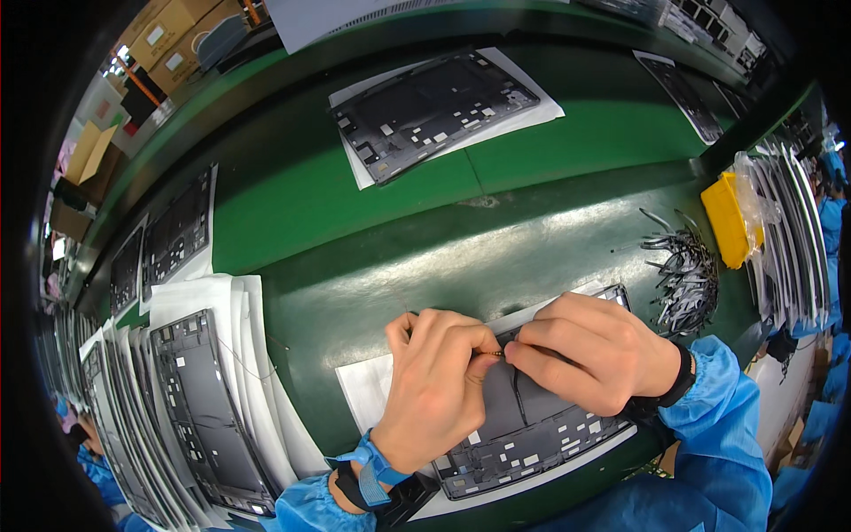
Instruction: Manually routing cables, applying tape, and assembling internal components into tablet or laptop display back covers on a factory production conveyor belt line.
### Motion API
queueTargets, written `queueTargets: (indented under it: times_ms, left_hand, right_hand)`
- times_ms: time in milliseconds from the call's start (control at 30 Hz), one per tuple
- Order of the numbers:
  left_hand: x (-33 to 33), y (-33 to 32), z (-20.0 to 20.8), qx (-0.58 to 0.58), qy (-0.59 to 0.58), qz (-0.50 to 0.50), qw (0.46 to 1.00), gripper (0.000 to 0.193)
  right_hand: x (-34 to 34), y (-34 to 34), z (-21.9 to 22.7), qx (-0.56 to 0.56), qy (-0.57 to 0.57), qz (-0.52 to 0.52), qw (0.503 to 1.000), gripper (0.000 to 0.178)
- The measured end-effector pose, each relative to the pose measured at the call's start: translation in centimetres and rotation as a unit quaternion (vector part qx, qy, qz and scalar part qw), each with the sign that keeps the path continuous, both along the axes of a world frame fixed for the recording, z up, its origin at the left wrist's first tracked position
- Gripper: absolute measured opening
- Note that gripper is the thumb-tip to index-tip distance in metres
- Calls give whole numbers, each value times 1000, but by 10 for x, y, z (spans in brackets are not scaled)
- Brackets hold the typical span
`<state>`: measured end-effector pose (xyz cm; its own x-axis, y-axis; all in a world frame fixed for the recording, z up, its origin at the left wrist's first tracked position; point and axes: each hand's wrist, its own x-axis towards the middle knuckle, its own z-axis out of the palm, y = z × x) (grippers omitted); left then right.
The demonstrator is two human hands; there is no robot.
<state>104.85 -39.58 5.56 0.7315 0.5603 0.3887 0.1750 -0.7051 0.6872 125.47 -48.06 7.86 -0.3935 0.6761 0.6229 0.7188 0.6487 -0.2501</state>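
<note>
We work one cable's tip over the near panel.
Our left hand point(436, 386) and right hand point(596, 355) meet above the near panel point(550, 427), each grip seemingly clamped on the gold-tipped end of one black cable point(519, 396), which trails across that panel. We judge the step to be readying this end; the next move seems to call for steady fingertips and little pull. We count one panel beneath our hands, one far panel point(434, 111), one yellow bin point(729, 222) on the right, and one cable pile point(684, 282) on the bench point(355, 310), its strands too tangled to count.
</note>
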Motion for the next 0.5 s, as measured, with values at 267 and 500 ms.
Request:
queueTargets:
  times_ms: [267, 500]
  left_hand:
    - [11, -4, -1, 19, 11, -11, 1000, 22]
    - [12, -5, -2, 94, 102, 22, 990, 20]
  right_hand:
    - [16, -1, -17, -54, 11, 5, 998, 19]
    - [32, -5, -40, -140, 128, -27, 981, 13]
